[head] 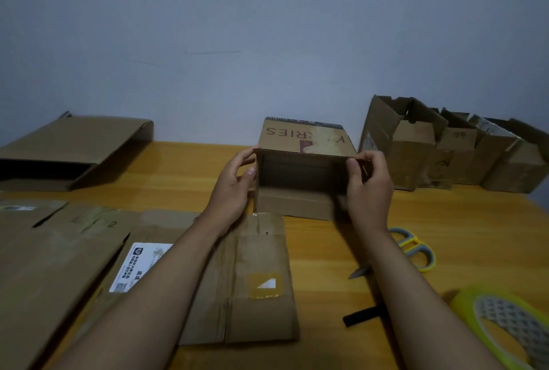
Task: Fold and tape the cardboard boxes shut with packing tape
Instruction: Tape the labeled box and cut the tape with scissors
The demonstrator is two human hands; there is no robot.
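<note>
Against a plain blue-grey wall point(267, 28), on a wooden worktop point(445, 221). Left hand point(234, 188) curled at the left edge of a small cardboard box point(306, 144), fingers round the upper left corner, thumb by the side wall. Right hand point(368, 188) gripping the upper right corner of the same box, thumb in front, fingers behind the edge. Box lying on its side between both hands, open mouth facing the person, near flaps not yet folded in, lower flap point(294, 203) flat on the worktop just below the hands.

Step in hand, by the look of it: squaring the box up before closing the flaps. Next move likely needs the side flaps pushed in, then the long ones, then one hand freed for tape.

Near the right forearm, scissors point(416, 248) with yellow and grey handles; further towards the person on that side, a yellow tape roll point(502, 328). Under and beside the left forearm, flattened boxes point(258, 295). Beyond the right hand, a row of boxes point(445, 149) with flaps up; well beyond the left hand, another flattened box point(74, 146).
</note>
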